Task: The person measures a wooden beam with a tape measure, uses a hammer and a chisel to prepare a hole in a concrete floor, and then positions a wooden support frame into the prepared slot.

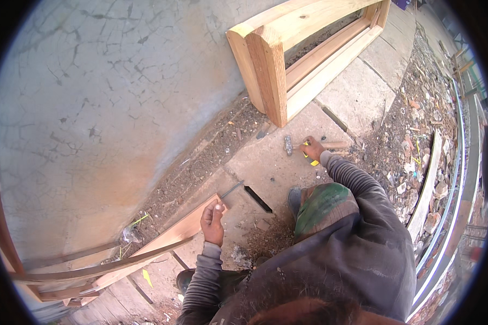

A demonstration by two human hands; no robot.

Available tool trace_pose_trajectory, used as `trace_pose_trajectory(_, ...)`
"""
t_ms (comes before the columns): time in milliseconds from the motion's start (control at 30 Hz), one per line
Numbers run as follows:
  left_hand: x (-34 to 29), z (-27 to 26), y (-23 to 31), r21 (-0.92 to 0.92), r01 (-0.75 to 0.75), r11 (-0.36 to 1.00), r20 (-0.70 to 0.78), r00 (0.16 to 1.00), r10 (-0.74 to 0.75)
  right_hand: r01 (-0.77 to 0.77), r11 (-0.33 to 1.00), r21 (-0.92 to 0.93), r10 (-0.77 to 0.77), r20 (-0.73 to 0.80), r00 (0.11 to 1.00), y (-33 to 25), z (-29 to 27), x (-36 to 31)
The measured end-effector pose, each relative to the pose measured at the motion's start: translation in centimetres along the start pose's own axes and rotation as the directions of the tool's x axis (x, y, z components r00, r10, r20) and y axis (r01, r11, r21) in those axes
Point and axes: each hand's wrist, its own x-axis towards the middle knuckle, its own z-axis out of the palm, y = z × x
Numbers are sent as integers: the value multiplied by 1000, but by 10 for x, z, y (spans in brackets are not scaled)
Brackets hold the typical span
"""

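Observation:
My left hand (212,223) is closed in a pinch just above the near end of a long wooden plank (181,223); whatever its fingers hold is too small to make out. Past the plank's end, a thin grey metal rod (233,188) sticks out over the concrete slab. Over to the right, my right hand (312,148) is low over the slab, closed on a yellow and dark object (312,161) that looks like a tape measure. Beside it is a hammer, its grey head (288,145) left of the hand and a wooden handle (337,145) to the right.
A pale wooden frame (271,76) leans at the cracked grey wall (92,86). More timber pieces (108,268) lie at lower left. A dark slot (258,199) cuts the slab between my hands. Rubble (412,141) and a loose board (425,187) lie on the right.

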Motion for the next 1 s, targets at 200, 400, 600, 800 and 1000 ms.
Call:
trace_pose_trajectory(200,-16,-1,-26,-27,132,991,-57,989,-133,-114,594,-796,7,-137,991,-43,-4,-6)
trace_pose_trajectory(400,-8,-5,-56,86,17,996,-58,998,-12,27,454,-891,-54,3,999,-46,2,4)
trace_pose_trajectory(600,-9,-9,-63,284,79,955,8,996,-85,73,161,-984,-59,64,996,-37,23,36)
trace_pose_trajectory(800,-34,-11,30,346,120,930,-20,992,-121,226,39,-973,94,229,969,-55,-17,9)
trace_pose_trajectory(1000,-86,-71,140,316,209,925,-258,958,-128,186,252,-950,467,287,836,-162,-149,-130)
